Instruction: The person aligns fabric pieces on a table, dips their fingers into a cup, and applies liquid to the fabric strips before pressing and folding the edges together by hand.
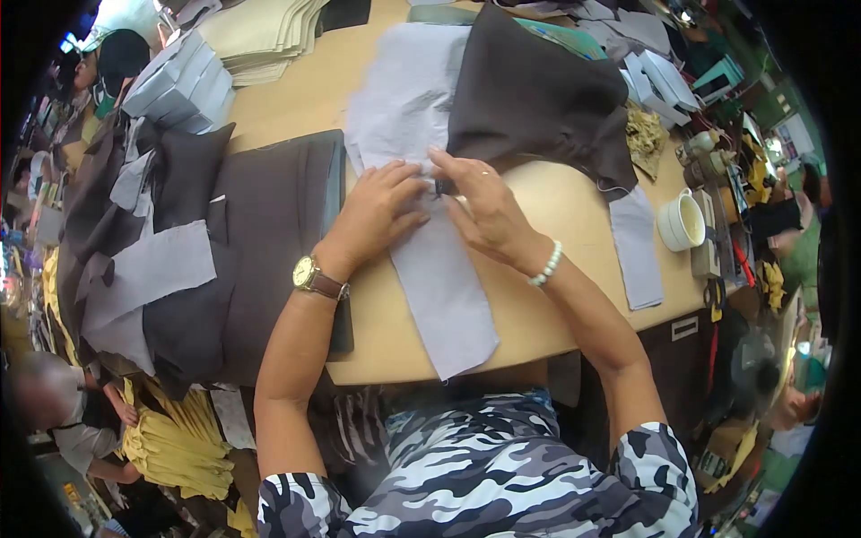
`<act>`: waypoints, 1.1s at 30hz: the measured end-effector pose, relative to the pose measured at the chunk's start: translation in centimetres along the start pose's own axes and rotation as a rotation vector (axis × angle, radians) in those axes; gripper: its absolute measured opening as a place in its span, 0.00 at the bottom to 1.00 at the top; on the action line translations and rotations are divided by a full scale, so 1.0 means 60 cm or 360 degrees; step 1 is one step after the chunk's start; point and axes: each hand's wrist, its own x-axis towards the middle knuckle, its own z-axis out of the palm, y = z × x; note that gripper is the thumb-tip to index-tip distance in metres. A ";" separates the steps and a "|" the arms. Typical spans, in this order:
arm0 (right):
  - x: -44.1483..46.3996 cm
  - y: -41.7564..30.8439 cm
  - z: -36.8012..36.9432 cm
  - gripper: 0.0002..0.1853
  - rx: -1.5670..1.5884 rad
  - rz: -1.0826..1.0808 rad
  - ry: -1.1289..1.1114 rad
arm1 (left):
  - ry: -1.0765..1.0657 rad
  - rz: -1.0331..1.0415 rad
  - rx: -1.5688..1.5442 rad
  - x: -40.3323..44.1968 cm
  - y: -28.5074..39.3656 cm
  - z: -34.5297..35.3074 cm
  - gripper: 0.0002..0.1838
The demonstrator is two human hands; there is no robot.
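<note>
A long light-grey fabric strip (pixel 444 296) runs down the tabletop under both my hands. My left hand (pixel 387 208), with a watch on the wrist, rests on the strip with its fingers stretched out flat. My right hand (pixel 491 204), with a beaded bracelet on the wrist, curves over the strip from the right, thumb and fingertips closing around a small dark piece (pixel 441 186). What kind of thing this piece is cannot be made out. Dark brown fabric (pixel 538 94) lies just beyond my right hand, beside the upper part of the strip.
Folded dark fabric (pixel 269 233) and grey scraps (pixel 161 269) lie on the left. White boxes (pixel 184 85) and pale sheets (pixel 265 40) stand at the back left. A cup (pixel 682 221) is near the right edge. Another person handles yellow fabric (pixel 175 448) at lower left.
</note>
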 end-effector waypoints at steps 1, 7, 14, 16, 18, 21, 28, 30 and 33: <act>0.003 0.006 0.009 0.34 0.0031 0.0069 -0.0055 | -0.0034 -0.0017 -0.0013 0.001 0.004 -0.004 0.21; -0.016 0.033 0.021 0.35 0.0104 0.0308 -0.0149 | -0.0190 -0.0076 0.0295 -0.007 -0.001 -0.003 0.25; -0.041 0.021 0.010 0.29 0.0083 0.0421 -0.0132 | -0.0134 -0.0191 0.0479 -0.018 -0.004 0.010 0.27; -0.043 0.018 0.011 0.28 0.0089 0.0417 -0.0107 | -0.0123 -0.0196 0.0517 -0.017 -0.003 0.010 0.26; -0.046 0.018 0.012 0.26 0.0083 0.0402 -0.0108 | 0.0016 -0.0143 0.0414 -0.009 -0.001 0.009 0.23; -0.047 0.016 0.014 0.25 0.0032 0.0374 -0.0145 | 0.0147 -0.0084 0.0366 -0.003 -0.002 0.015 0.18; -0.039 0.011 0.013 0.20 -0.0216 0.0276 -0.0259 | 0.0202 -0.0008 0.0209 0.006 -0.013 0.025 0.06; -0.037 0.012 0.013 0.19 -0.0278 0.0227 -0.0279 | 0.0193 -0.0060 0.0213 0.011 -0.007 0.026 0.04; -0.037 0.013 0.014 0.17 -0.0370 0.0169 -0.0316 | 0.0200 -0.0104 0.0212 0.012 -0.008 0.031 0.02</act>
